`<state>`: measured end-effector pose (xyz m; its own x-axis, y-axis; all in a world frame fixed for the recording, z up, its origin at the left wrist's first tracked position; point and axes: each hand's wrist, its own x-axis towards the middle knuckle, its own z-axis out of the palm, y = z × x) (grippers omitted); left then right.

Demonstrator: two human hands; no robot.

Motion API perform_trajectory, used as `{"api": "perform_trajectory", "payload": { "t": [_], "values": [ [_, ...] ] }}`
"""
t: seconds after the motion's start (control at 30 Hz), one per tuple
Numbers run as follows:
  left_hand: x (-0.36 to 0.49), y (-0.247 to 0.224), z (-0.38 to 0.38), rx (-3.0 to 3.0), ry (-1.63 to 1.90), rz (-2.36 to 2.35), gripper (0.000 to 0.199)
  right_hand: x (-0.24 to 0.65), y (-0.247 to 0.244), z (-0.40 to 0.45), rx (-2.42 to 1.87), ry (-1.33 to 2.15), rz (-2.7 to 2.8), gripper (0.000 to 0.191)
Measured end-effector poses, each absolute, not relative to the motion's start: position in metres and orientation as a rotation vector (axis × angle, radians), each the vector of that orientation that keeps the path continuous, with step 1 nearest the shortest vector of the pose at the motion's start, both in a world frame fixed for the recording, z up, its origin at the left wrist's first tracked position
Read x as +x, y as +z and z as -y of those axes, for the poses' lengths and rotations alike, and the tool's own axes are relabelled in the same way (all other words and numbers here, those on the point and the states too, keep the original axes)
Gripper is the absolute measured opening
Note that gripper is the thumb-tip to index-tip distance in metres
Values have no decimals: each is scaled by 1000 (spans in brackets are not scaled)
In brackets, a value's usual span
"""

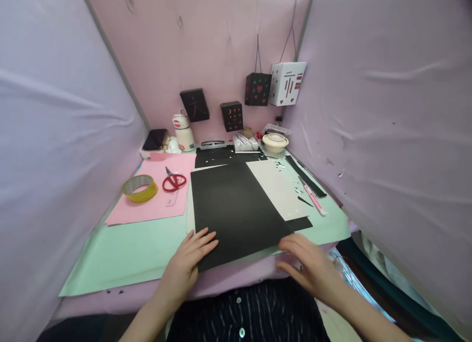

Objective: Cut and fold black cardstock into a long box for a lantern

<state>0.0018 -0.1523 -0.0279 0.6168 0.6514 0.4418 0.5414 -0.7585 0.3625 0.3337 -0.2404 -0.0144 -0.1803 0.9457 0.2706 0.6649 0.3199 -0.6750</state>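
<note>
A large black sheet [236, 209] lies on the table in front of me, over a white sheet [278, 189]. My left hand [190, 258] rests at the black sheet's lower left corner, its fingers spread on the surface. At the lower right corner is my right hand [308, 263], slightly blurred, fingers apart and the tips by the sheet's edge. To the right, a pink craft knife [313, 199] lies beside a black strip [306, 177]. Red-handled scissors [174, 182] and a yellow tape roll [140, 188] are on pink paper [155, 211] at the left.
Black boxes [232, 116] and a white box [288, 83] hang near the back wall. A white bottle [183, 133], a pack of pens [246, 142] and a cream bowl [275, 143] stand at the back. Paper scraps lie around the knife.
</note>
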Motion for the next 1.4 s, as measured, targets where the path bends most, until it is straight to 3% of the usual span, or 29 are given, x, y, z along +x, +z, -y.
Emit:
{"api": "perform_trajectory", "payload": {
  "t": [0.1, 0.2, 0.4, 0.67, 1.03, 1.23, 1.4],
  "values": [
    [-7, -21, 137, 2550, 825, -937, 77, 359, -21, 227, -1301, 55, 2151, 39],
    [-9, -19, 121, 2467, 816, -916, 78, 372, -33, 216, -1163, -85, 2167, 45],
    [-7, -18, 111, 2556, 776, -1018, 73, 374, -44, 197, -1174, -73, 2126, 41],
    [-8, -32, 134, 2867, 952, -837, 33, 374, -52, 181, -1221, -104, 2070, 35],
    [-2, -31, 136, 2867, 1190, -963, 19, 378, -51, 177, -1285, -70, 2077, 32],
    [-3, -33, 138, 2843, 1197, -1020, 19, 374, -53, 176, -1230, 20, 2019, 12],
    [0, -35, 137, 2751, 1149, -1065, 15, 373, -51, 173, -1269, 69, 1936, 7]
  ]
}}
